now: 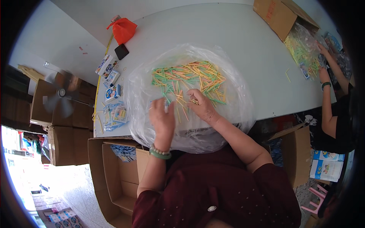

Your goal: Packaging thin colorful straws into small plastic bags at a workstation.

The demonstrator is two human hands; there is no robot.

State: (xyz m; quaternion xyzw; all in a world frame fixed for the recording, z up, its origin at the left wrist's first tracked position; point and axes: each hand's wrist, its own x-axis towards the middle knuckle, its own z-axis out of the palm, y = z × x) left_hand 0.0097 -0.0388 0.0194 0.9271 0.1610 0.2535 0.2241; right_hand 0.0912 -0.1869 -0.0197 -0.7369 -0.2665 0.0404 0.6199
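Observation:
A loose heap of thin pastel sticks (190, 74), yellow, green and pink, lies on a large clear plastic sheet or bag (237, 110) spread over the table. My right hand (203, 109) is closed round a small bundle of these sticks, and their cut ends (194, 101) show between thumb and fingers. To its left, my left hand (162, 121) is raised over the plastic at the heap's near edge, fingers curled and thumb apart. Something bluish-green shows between its thumb and fingers, too blurred to name. A green bangle circles my left wrist.
Small filled packets (116, 115) and little boxes (113, 93) line the table's left edge, below a red plastic bag (124, 30). An open carton (114, 171) stands below the left edge. At right, another person's hands (323, 74) work by a tipped carton (283, 17) spilling sticks.

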